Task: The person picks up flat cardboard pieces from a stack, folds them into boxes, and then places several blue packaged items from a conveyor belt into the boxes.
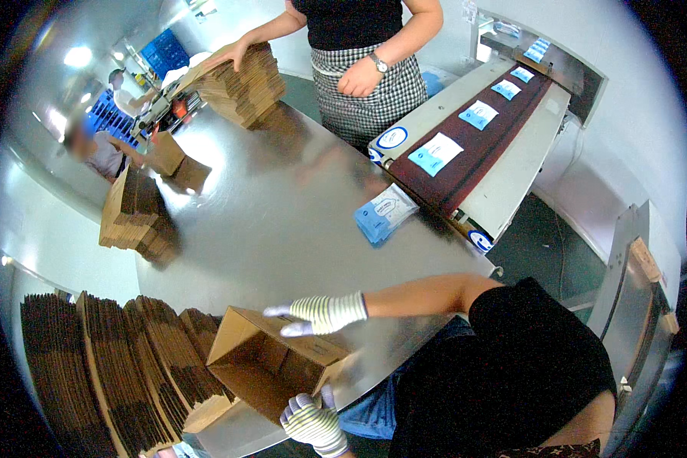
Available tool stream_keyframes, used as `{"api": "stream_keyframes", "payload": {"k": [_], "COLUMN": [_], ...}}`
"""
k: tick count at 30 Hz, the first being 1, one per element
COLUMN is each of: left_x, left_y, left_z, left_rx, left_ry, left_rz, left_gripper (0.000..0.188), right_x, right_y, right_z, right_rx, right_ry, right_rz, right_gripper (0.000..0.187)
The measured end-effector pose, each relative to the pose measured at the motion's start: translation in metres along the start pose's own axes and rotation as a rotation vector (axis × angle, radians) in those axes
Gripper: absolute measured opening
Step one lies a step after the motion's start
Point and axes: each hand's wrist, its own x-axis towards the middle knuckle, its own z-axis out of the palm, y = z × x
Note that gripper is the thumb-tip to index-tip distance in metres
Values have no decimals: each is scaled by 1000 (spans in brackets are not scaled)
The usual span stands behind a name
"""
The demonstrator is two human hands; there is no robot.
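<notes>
The person's left hand (313, 424) met the lower edge of an open cardboard box (271, 366); I could not tell whether its fingers gripped. The right hand (327, 314) lay over the box's upper side, fingers parted. The box was at the near edge of the metal table (282, 229), beside flattened cartons (107, 366). Beyond, blue-and-white packets (384, 215) were piled by a dark red conveyor belt (477, 153). Farther off, a co-worker (359, 30) rested one hand on a carton stack (244, 88).
</notes>
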Motion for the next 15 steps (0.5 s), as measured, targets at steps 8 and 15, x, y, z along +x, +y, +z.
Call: {"api": "stream_keyframes", "payload": {"k": [8,15], "left_x": [-1,5], "left_y": [0,-16], "left_z": [6,18], "left_rx": [28,14], "left_ry": [19,44], "left_rz": [10,15], "left_gripper": [44,44], "right_x": [-23,-23], "right_y": [40,118], "right_z": [-172,-303], "right_rx": [-705,-995], "right_ry": [-170,-589], "right_rz": [310,802], "right_gripper": [58,61]}}
